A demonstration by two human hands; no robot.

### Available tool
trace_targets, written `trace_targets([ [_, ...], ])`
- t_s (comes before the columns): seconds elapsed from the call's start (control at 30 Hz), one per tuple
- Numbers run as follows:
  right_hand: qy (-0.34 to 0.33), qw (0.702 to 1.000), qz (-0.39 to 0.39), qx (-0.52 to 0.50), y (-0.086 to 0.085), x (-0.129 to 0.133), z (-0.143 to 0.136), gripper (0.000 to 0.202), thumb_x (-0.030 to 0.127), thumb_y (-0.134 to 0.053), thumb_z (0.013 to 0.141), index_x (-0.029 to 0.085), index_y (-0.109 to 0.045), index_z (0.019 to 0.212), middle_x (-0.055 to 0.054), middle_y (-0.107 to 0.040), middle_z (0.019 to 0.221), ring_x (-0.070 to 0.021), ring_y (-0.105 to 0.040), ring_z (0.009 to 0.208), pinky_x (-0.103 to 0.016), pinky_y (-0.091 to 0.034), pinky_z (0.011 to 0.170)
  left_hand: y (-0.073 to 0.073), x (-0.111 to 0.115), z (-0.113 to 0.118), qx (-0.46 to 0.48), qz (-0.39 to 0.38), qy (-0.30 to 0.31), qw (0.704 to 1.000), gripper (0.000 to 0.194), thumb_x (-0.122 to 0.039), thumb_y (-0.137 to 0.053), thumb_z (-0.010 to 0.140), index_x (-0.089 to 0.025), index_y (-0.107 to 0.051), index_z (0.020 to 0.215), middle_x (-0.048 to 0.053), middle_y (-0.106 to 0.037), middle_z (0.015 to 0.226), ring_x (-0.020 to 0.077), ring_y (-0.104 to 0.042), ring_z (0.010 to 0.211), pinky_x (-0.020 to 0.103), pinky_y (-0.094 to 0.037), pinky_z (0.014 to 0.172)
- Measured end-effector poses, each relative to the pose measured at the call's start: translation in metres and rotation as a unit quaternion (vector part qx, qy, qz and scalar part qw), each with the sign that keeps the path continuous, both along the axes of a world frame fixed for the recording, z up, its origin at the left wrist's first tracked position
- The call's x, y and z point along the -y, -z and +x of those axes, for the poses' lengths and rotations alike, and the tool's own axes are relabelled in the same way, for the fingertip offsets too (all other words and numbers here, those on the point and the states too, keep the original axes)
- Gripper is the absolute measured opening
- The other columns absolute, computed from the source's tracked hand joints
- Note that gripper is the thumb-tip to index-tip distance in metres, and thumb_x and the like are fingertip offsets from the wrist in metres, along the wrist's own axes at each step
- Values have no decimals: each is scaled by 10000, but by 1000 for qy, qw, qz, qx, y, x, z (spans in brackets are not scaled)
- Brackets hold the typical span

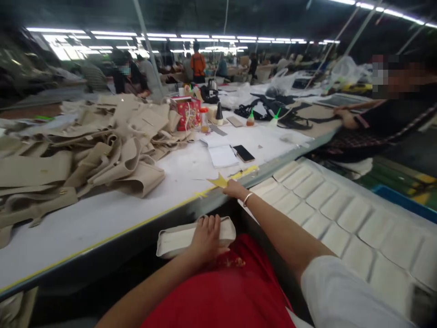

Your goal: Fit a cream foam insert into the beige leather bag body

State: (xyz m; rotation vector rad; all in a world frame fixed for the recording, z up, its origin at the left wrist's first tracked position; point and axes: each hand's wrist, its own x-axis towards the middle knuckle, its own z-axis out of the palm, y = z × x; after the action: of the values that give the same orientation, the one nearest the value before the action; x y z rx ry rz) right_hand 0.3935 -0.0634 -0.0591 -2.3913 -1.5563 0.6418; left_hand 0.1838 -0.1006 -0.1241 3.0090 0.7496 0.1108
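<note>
Head view shows our left hand (206,237) grasping one beige piece (177,239) below the table edge (143,223), right hand (234,188) pinching a yellow scrap (219,181) there, the beige pile (102,150) untouched.

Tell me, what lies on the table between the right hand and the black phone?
In the head view, only bare white table and a strip of yellow tape lie between the right hand and the black phone.

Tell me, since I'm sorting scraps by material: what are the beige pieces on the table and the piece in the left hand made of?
Beige pieces: likely matte woven fabric or webbing; they fold and flop limply. Piece under the left hand: paler, probably stitched fabric; seam lines show along its edges.
</note>
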Motion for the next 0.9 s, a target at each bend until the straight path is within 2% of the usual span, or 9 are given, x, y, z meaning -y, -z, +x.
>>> trace_targets([
  [0.1, 37, 999, 5, -33, 15, 51, 25, 441, 554, -441, 839, 169, -609, 974, -77, -650, 908, -208, -588, 826, -285, -444, 693, 5, 2, 7, 33, -4, 15, 999, 920, -723, -446, 730, -34, -380, 1337, 230, -472, 1290, 349, -443, 1157, 482, -297, 998],
  [0.17, 22, 997, 27, -69, 21, 89, 32, 553, 634, -300, 856, 185, -622, 884, -48, -647, 837, -188, -577, 780, -281, -429, 686, 8, 2, 8, 44, -10, 12, 999, 876, -709, -426, 754, -45, -394, 1325, 212, -487, 1276, 333, -450, 1150, 467, -302, 995],
  [0.27, -9, 995, -2, -97, 32, 134, 27, 648, 629, -167, 885, 187, -629, 778, -57, -647, 791, -182, -578, 745, -284, -407, 673, 9, 2, 9, 43, -16, 12, 999, 861, -695, -483, 732, -46, -422, 1296, 201, -505, 1249, 328, -463, 1123, 452, -318, 986],
  [0.33, -33, 997, -37, -64, 38, 148, 18, 639, 625, -177, 888, 186, -623, 756, -69, -648, 767, -189, -583, 723, -284, -388, 639, 8, 1, 10, 44, -18, 11, 999, 848, -677, -520, 717, -41, -441, 1273, 202, -524, 1211, 331, -478, 1091, 450, -339, 966],
  [0.4, -68, 996, -61, -9, 40, 147, 7, 608, 632, -215, 879, 189, -616, 765, -74, -648, 748, -197, -587, 699, -282, -366, 599, 8, 1, 12, 50, -20, 12, 998, 818, -656, -524, 723, -36, -456, 1251, 202, -537, 1179, 332, -488, 1067, 451, -351, 953],
  [0.5, -103, 991, -66, 48, 39, 128, -6, 591, 620, -213, 886, 190, -615, 849, -81, -663, 807, -207, -607, 741, -277, -368, 599, 10, -1, 13, 65, -30, 15, 997, 788, -634, -533, 720, -44, -462, 1237, 194, -545, 1165, 329, -493, 1059, 453, -357, 951],
  [0.67, -97, 985, -78, 118, 35, 95, -22, 579, 485, -126, 945, 166, -608, 920, -106, -668, 865, -216, -634, 827, -284, -416, 662, 10, -5, 10, 81, -61, 11, 995, 783, -604, -591, 676, -75, -455, 1236, 180, -550, 1185, 318, -502, 1078, 444, -362, 964],
  [0.8, -118, 979, -60, 158, 36, 89, -27, 559, 424, -107, 959, 173, -605, 922, -105, -669, 852, -232, -645, 817, -306, -439, 655, 10, -9, 9, 73, -104, 10, 992, 829, -618, -642, 631, -79, -450, 1231, 182, -554, 1204, 316, -510, 1102, 442, -366, 978],
  [0.9, -142, 972, -48, 182, 35, 88, -27, 536, 414, -110, 961, 174, -589, 955, -108, -667, 845, -239, -647, 805, -316, -446, 630, 8, -11, 9, 67, -126, 4, 990, 930, -622, -669, 612, -79, -366, 1304, 208, -499, 1282, 324, -478, 1174, 440, -361, 993],
])
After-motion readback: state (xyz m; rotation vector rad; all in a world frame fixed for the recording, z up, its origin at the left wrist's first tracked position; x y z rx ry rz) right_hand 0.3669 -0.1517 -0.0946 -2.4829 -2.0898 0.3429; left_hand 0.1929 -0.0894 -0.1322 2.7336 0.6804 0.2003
